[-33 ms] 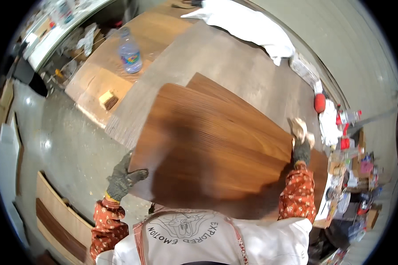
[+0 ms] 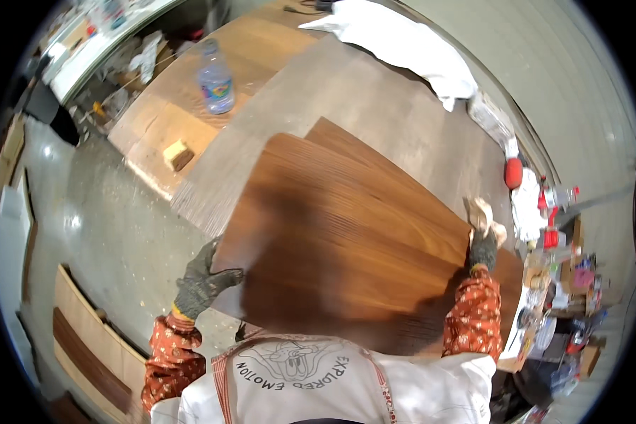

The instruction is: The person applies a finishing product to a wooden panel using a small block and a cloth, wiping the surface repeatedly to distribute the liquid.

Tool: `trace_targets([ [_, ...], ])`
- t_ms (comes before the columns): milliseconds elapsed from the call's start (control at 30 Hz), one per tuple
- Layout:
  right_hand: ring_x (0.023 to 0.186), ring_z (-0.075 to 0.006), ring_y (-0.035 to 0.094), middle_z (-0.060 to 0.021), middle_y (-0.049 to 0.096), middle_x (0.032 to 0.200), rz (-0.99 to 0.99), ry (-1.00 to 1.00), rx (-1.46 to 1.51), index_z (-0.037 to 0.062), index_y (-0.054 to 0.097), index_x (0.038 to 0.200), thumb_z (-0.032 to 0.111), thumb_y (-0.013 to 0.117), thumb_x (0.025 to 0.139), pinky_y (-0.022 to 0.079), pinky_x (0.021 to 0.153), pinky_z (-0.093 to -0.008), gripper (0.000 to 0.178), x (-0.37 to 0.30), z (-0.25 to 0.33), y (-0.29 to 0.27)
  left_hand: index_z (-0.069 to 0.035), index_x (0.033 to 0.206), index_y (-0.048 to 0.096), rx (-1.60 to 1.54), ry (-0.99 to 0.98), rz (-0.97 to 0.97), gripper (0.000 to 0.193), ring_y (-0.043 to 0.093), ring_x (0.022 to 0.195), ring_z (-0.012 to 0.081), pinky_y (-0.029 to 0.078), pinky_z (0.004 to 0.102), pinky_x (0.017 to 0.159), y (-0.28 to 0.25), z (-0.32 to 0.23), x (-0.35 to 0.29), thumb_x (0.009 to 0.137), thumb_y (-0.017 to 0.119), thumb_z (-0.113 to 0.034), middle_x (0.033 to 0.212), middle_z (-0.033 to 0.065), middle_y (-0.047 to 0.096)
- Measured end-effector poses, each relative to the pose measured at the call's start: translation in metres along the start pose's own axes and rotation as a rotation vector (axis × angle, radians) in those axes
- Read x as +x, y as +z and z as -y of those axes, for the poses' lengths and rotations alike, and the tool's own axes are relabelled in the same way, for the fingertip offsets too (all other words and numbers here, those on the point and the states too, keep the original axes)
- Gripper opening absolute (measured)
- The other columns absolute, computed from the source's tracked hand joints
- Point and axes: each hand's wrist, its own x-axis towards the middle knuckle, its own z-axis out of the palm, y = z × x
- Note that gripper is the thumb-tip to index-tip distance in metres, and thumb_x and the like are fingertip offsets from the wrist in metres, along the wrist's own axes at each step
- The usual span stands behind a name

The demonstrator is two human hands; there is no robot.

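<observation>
A brown wood-grain board (image 2: pixel 332 233) with rounded corners lies at an angle over another brown board (image 2: pixel 353 145), whose far edge sticks out. At the top board's left edge, my left hand (image 2: pixel 206 279) in a dark grey work glove grips it, thumb near the upper face and the other fingers along the edge. My right hand (image 2: pixel 483 247), gloved too, is at the right end of the boards, closed around a crumpled beige cloth (image 2: pixel 480 214). Its fingertips are partly hidden by the cloth.
The boards rest on a greyish wood-grain worktable (image 2: pixel 396 127). Left of them are a plastic bottle (image 2: pixel 216 81) and a small yellowish block (image 2: pixel 178 155). White cloth (image 2: pixel 403 46) lies at the far edge; a red object (image 2: pixel 513 173) and assorted clutter line the right. More panels (image 2: pixel 95 353) stand at lower left.
The view has shifted a little, so the table and bottle appear slightly farther right. Both hands keep their places on the board and the cloth.
</observation>
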Motion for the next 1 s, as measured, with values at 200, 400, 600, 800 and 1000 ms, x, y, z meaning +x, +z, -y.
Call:
trace_targets([
  [200,0.128,-0.0373,0.035,-0.0195,0.039,0.138,0.061,-0.582,-0.117,0.0047,0.033,0.139,0.027,0.055,0.089,0.027,0.109,-0.0417,0.059,-0.031,0.050,0.058,-0.003,0.112,0.056,0.187,-0.044,-0.108,0.059,0.064,0.082,0.0231,0.049,0.0349,0.074,-0.002,0.013,-0.004,0.068,0.081,-0.031,0.090,0.0136,0.067],
  [400,0.131,-0.0411,0.031,-0.0165,0.032,0.145,0.294,-1.039,-0.112,0.0094,0.037,0.138,0.033,0.051,0.089,0.034,0.104,-0.0462,0.057,-0.095,0.325,0.069,-0.001,0.120,0.052,0.072,-0.151,-0.058,0.067,0.064,0.091,0.0254,0.049,0.0354,0.080,-0.002,0.005,-0.002,0.069,0.080,-0.034,0.101,0.0150,0.066],
  [600,0.120,-0.0321,0.045,-0.0135,0.043,0.136,0.349,-1.026,0.008,0.0151,0.048,0.130,0.035,0.045,0.090,0.044,0.090,-0.0451,0.045,-0.064,0.430,0.130,-0.001,0.132,0.044,0.207,0.004,-0.058,0.078,0.057,0.107,0.0238,0.047,0.0359,0.091,-0.003,0.013,0.001,0.068,0.082,-0.027,0.121,0.0155,0.058],
  [800,0.130,-0.0315,0.034,-0.0081,0.043,0.138,0.388,-1.402,-0.075,0.0220,0.045,0.135,0.043,0.056,0.082,0.037,0.098,-0.0507,0.058,-0.157,0.418,0.082,-0.002,0.133,0.043,0.180,0.086,-0.100,0.076,0.051,0.116,0.0240,0.041,0.0359,0.097,-0.004,0.031,0.003,0.070,0.080,-0.025,0.127,0.0157,0.054],
  [1000,0.138,-0.0350,0.019,-0.0087,0.038,0.141,0.380,-1.538,0.086,0.0220,0.047,0.133,0.035,0.067,0.072,0.033,0.103,-0.0538,0.065,-0.188,0.391,0.099,-0.002,0.134,0.042,0.028,0.143,-0.042,0.076,0.051,0.114,0.0230,0.041,0.0359,0.097,-0.007,0.047,0.001,0.070,0.080,-0.019,0.126,0.0148,0.054],
])
